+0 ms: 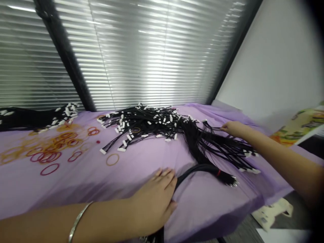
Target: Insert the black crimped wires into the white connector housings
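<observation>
Near the front edge, my left hand (pixel 158 199) is closed over a black cable bundle (pixel 202 167), which bends out to the right and has a red band near its metal-tipped end. My right hand (pixel 233 129) pinches a thin black cable at the right side of a loose cable pile (pixel 222 145). White connectors tip many of these cables. Behind, a tangled heap of black cables with white connectors (pixel 152 118) spreads over the purple cloth (pixel 141 162). A silver bangle (pixel 78 221) circles my left wrist.
Orange and red rubber bands (pixel 60 143) lie scattered at the left. Another black cable pile (pixel 27 118) sits at the far left. Window blinds (pixel 152 50) rise behind the table. A white bag (pixel 272 212) lies below the table's right edge.
</observation>
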{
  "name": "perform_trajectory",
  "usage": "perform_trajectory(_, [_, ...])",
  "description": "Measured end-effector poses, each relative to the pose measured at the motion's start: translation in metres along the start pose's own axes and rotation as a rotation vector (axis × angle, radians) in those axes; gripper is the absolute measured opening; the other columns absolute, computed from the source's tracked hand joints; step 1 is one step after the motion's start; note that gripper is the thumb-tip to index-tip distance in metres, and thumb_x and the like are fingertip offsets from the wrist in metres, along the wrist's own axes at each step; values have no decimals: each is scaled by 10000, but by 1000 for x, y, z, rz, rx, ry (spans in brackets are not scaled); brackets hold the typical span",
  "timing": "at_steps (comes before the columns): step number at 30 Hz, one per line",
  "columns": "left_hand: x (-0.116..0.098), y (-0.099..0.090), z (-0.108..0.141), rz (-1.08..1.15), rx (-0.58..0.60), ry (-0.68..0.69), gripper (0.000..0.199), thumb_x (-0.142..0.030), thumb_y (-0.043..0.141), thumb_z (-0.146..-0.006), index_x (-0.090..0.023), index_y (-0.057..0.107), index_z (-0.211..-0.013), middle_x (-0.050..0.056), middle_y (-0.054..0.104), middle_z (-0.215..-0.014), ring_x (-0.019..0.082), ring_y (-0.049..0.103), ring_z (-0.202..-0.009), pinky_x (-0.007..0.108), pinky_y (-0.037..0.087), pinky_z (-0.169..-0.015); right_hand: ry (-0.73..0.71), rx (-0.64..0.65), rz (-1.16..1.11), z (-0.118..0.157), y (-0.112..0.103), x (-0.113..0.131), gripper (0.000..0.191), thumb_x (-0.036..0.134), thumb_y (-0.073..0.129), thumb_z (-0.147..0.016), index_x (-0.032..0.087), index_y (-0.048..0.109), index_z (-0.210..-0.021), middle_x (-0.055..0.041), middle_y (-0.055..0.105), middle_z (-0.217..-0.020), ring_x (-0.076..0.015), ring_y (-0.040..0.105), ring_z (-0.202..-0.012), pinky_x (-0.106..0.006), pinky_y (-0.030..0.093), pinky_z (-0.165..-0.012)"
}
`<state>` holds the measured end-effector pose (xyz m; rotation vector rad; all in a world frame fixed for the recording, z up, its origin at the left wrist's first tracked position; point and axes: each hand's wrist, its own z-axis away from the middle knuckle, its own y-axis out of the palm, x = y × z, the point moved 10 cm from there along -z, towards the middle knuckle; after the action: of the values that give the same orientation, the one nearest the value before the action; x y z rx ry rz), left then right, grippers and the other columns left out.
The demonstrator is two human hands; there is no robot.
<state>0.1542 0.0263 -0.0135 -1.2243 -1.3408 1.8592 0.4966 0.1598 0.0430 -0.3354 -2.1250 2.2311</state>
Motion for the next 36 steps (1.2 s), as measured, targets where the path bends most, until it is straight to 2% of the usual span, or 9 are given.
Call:
perform_trajectory(4, [2,0,15,66,98,-4,641,-372,412,-934,-36,301,-1469,174,246,-1534,302,208,-1432,465,195,-1173,-37,-131,66,-2,-31,48,154,230,537,-884,133,645,-937,-111,648,-883,-157,588,-744,-320,454,-711])
perform_trajectory(8, [1,-6,28,120,91,30,608,-379,423,-945,-79,330,-1465,144,263,-1528,285,216,-1432,462,193,-1176,-342,-234,-51,4,-63,151,400,196,333,-933,120,561,-1253,-223,563,-1237,-246,561,-1062,-359,399,-882])
perform_trajectory(11, [1,-13,40,131,97,3,596,-381,475,-929,-102,376,-1446,144,278,-1510,294,244,-1420,476,214,-1166,-617,-139,-139,9,-47,227,298,279,613,-792,206,673,-1075,-91,640,-1147,-214,576,-1029,-289,407,-902])
perform_trajectory(15, [-4,-26,58,146,121,-38,593,-423,464,-935,-116,392,-1436,117,310,-1481,242,285,-1404,359,180,-1184,-665,-165,-244,-10,-43,266,48,171,637,-738,140,673,-744,-83,686,-831,-195,613,-820,-285,425,-802])
perform_trajectory(21, [-5,-32,65,200,173,-108,581,-311,537,-887,-151,393,-1426,87,279,-1470,239,266,-1398,339,158,-1180,-627,-598,-681,-5,-197,269,353,343,230,-999,143,461,-1175,-106,623,-1111,-137,620,-919,-253,492,-756])
perform_trajectory(24, [-5,-30,67,211,184,-91,608,-344,523,-888,-158,367,-1446,84,241,-1493,239,223,-1413,357,167,-1177,-885,-837,-1265,44,-287,256,243,373,437,-940,175,475,-1076,-11,621,-823,-111,611,-601,-258,514,-569])
perform_trajectory(27, [5,-26,73,206,175,-105,656,-381,492,-901,-119,313,-1475,107,229,-1524,249,216,-1425,379,190,-1174,-1102,-983,-1264,97,-325,258,178,358,480,-909,188,490,-857,55,548,-656,-48,516,-467,-169,367,-438])
perform_trajectory(31, [22,-28,79,361,11,-110,605,-413,393,-947,-128,328,-1476,119,306,-1525,249,286,-1411,401,228,-1169,-1126,-938,-807,142,-294,296,172,220,442,-910,160,587,-839,63,495,-608,-42,512,-536,-168,383,-531])
perform_trajectory(36, [53,-32,71,1066,-271,-158,603,-500,357,-963,-193,242,-1469,148,465,-1415,248,467,-1291,433,377,-1092,-1064,-466,278,158,-155,380,232,167,422,-902,183,648,-954,-39,632,-795,-173,569,-669,-265,283,-502])
